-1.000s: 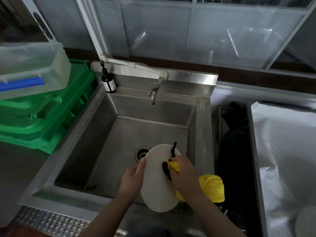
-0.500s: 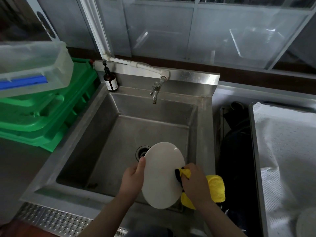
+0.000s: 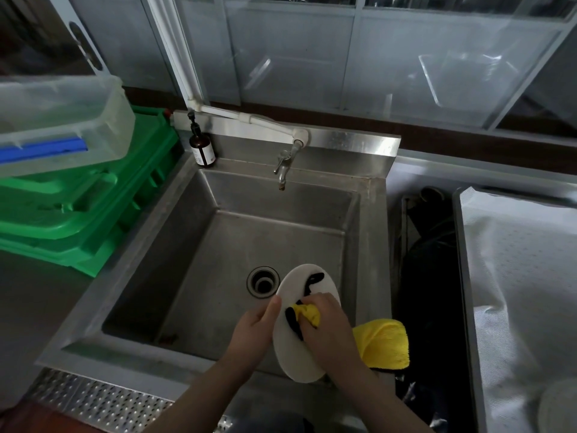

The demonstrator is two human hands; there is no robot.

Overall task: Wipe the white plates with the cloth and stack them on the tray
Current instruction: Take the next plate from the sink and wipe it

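Plate (image 3: 298,354) held tilted over sink (image 3: 199,270), long axis running from near edge up toward drain (image 3: 263,281). Gripped at left rim by left hand (image 3: 253,331), thumb curled over front. Right hand (image 3: 327,328) now back on plate's face, up from right rim half a second ago, fingers bunched round yellow cloth (image 3: 382,343); cloth tail hanging right of wrist. One plate, one cloth, two hands. Cloth-lined tray (image 3: 462,276) far right.

Steel sink (image 3: 199,276), tap (image 3: 282,165), green crates (image 3: 78,210)
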